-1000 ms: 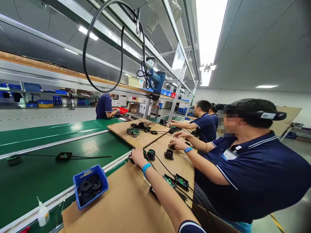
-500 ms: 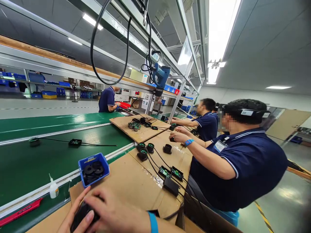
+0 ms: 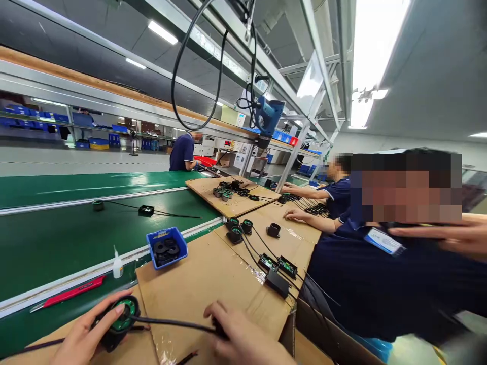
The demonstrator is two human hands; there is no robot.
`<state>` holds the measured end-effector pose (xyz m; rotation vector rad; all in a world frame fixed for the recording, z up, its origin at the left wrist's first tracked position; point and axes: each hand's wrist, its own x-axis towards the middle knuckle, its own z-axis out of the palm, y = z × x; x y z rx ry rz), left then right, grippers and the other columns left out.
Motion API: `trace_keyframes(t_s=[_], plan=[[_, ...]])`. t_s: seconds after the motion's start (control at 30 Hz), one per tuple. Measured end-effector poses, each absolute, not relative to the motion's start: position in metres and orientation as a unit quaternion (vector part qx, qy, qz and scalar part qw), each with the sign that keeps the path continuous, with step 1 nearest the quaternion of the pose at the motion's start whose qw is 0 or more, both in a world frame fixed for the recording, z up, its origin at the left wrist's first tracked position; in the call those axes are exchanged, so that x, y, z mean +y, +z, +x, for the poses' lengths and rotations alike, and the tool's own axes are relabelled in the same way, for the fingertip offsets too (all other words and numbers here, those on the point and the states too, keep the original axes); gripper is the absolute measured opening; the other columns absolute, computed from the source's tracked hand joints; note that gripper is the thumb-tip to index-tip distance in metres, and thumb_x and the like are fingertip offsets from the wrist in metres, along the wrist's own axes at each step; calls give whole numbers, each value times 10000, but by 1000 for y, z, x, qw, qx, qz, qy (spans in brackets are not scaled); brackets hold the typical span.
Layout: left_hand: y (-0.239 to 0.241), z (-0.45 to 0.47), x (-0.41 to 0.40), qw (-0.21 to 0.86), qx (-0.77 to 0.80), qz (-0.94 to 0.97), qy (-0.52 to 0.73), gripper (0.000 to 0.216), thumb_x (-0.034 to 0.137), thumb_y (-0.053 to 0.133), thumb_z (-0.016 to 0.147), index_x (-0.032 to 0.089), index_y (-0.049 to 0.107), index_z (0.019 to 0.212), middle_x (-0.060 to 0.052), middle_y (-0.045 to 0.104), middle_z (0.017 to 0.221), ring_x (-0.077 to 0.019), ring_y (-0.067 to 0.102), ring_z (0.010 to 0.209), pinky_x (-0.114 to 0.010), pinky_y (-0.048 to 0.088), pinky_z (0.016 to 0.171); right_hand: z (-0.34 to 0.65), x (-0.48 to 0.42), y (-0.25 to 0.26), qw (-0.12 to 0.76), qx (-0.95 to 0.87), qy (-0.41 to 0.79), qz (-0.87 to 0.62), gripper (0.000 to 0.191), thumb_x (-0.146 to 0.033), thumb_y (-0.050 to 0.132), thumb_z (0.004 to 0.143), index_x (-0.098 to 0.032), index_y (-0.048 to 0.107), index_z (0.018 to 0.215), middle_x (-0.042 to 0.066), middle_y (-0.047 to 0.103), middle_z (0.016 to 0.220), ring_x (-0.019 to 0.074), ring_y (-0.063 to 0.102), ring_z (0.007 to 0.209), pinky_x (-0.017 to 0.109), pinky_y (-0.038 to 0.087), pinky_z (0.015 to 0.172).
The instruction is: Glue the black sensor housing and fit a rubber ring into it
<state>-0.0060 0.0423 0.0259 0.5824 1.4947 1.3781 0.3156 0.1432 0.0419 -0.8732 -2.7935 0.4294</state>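
Round black coil part being handled on a cardboard-covered bench

The coil part is being gripped by the left hand; its black cable is being pinched by the right hand, beside a green conveyor belt.

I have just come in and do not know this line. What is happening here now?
A person at a cardboard-covered bench holds a round black part with a green inside in the left hand. The right hand grips the black cable that runs from it. A blue bin of black rings stands ahead beside the green conveyor. On the right, co-workers in navy shirts work along the bench.
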Motion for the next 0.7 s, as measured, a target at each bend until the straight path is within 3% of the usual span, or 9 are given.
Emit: trace_keyframes(t_s=[0.07,0.17,0.3,0.47,0.53,0.6,0.7], plan=[[37,2,34,499,612,267,553,632,617,842,582,228,753,1073,-68,734,1192,-322,692,1044,-298,638,700,317,151,61,127,-935,135,-303,122,-165,533,951,-214,603,1038,33,640,1025,150,630,928,227,495,812],[48,18,27,548,583,284,529,488,566,754,678,176,718,969,-91,736,962,-254,675,825,-234,548,488,309,178,76,170,-934,112,-295,243,-232,387,1031,-209,616,954,74,617,1001,198,594,949,324,486,860],[49,22,27,612,539,298,496,406,498,724,642,171,696,880,-78,663,986,-254,620,892,-162,473,378,281,213,59,205,-934,85,-279,268,-321,387,1036,-220,618,946,98,614,1028,246,587,943,399,483,846],[41,17,25,655,523,267,475,481,459,793,526,143,656,861,-28,562,755,-186,596,642,-188,471,335,249,222,15,200,-942,92,-254,307,-253,365,998,-204,616,828,118,646,962,239,631,807,380,527,720],[38,17,24,640,531,264,489,419,446,753,577,152,633,850,-14,531,749,-164,574,625,-174,461,343,242,217,7,197,-943,105,-247,307,-242,388,972,-192,629,788,157,659,998,272,651,827,418,538,718],[35,17,25,614,546,266,505,350,458,673,663,160,622,838,-16,508,761,-166,570,654,-157,440,347,234,210,11,198,-943,135,-232,293,-235,402,965,-184,657,830,171,663,1035,292,665,895,439,549,757],[32,16,26,574,570,292,511,347,502,567,772,167,624,844,-28,515,762,-192,591,667,-172,433,334,204,204,28,201,-938,209,-191,272,-239,395,997,-195,658,1053,126,663,1089,243,659,1001,399,550,874]])
